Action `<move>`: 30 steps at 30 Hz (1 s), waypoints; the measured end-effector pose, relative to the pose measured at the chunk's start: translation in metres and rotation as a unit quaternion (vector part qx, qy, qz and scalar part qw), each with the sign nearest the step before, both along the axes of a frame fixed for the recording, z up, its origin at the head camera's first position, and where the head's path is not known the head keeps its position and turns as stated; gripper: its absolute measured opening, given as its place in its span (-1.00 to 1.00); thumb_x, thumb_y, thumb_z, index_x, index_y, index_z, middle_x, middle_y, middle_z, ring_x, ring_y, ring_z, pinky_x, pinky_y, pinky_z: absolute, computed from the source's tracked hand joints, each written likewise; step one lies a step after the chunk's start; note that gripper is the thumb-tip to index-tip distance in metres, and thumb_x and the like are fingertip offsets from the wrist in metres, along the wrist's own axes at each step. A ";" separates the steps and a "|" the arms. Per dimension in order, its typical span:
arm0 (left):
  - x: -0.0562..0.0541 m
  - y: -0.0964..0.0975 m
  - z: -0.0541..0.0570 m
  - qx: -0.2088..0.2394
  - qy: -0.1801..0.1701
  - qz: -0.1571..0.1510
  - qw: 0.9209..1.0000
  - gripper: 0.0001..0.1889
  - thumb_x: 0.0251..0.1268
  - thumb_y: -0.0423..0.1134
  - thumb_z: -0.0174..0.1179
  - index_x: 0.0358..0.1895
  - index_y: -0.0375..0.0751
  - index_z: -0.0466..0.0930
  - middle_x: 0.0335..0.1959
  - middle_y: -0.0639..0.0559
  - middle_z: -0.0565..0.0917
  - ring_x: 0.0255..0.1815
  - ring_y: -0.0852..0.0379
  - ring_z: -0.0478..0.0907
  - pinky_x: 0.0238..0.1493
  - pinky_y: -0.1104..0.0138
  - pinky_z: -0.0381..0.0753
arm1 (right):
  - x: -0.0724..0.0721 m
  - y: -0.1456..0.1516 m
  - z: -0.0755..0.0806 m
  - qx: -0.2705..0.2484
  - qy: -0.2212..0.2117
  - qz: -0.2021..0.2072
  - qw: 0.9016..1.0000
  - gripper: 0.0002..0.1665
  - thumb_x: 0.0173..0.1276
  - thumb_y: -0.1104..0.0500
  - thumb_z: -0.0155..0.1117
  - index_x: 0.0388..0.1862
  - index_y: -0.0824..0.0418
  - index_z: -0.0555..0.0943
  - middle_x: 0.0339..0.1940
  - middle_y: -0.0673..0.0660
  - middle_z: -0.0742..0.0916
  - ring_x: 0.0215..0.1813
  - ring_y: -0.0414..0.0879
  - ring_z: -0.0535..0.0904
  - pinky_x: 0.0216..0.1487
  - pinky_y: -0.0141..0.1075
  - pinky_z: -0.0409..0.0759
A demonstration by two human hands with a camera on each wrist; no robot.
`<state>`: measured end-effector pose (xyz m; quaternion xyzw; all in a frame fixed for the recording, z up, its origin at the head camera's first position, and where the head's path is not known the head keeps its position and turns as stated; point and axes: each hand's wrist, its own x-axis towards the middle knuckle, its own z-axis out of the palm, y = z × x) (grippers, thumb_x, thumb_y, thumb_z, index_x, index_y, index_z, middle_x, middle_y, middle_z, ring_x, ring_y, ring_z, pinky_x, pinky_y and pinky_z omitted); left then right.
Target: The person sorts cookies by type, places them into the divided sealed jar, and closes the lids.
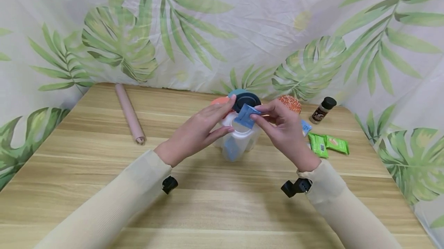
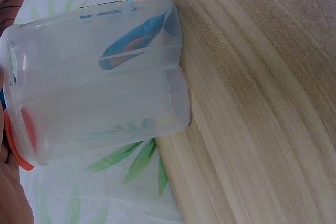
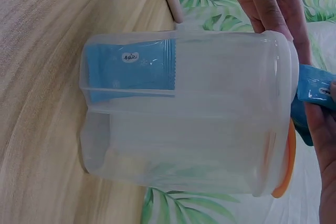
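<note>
A clear plastic storage container (image 1: 239, 145) with separate compartments stands upright in mid-table. Its dark lid (image 1: 247, 101) is flipped up at the back, with orange and teal lids beside it. My right hand (image 1: 284, 129) pinches a blue packet (image 1: 247, 116) between thumb and fingers over the compartment mouth. Through the wall, another blue packet (image 3: 131, 69) lies at the bottom of one compartment. My left hand (image 1: 201, 129) has its fingers extended at the left of the rim, fingertips by the dark lid and the thumb at the mouth.
Two green packets (image 1: 319, 145) and a blue packet (image 1: 306, 127) lie right of my right hand. Behind them stand a black-capped seasoning bottle (image 1: 322, 110) and a round orange-and-white speckled thing (image 1: 289, 103). A pink rolled sheet (image 1: 130, 114) lies at the left.
</note>
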<state>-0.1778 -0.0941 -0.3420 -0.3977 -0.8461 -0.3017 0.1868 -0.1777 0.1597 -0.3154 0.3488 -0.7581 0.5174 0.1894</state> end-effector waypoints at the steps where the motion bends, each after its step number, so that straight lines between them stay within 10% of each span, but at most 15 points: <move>1: 0.000 0.000 0.000 -0.001 0.000 0.001 1.000 -0.21 0.53 -0.15 0.28 0.68 -0.20 0.12 0.65 -0.09 0.32 0.60 -0.07 0.40 0.55 0.05 0.49 | 0.000 0.000 -0.001 0.002 -0.001 0.002 1.000 -0.76 0.26 0.59 0.40 -0.13 0.47 0.62 -0.18 0.36 0.79 -0.16 -0.40 0.75 -0.13 -0.51 0.76; 30: -0.001 0.001 -0.002 0.006 -0.001 -0.002 1.000 -0.18 0.51 -0.16 0.29 0.69 -0.16 0.07 0.65 -0.09 0.33 0.59 -0.06 0.41 0.54 0.06 0.50 | -0.003 -0.007 -0.004 0.051 0.054 -0.005 0.997 -0.79 0.28 0.50 0.46 -0.14 0.41 0.65 -0.16 0.25 0.84 -0.09 -0.14 0.81 -0.01 -0.49 0.76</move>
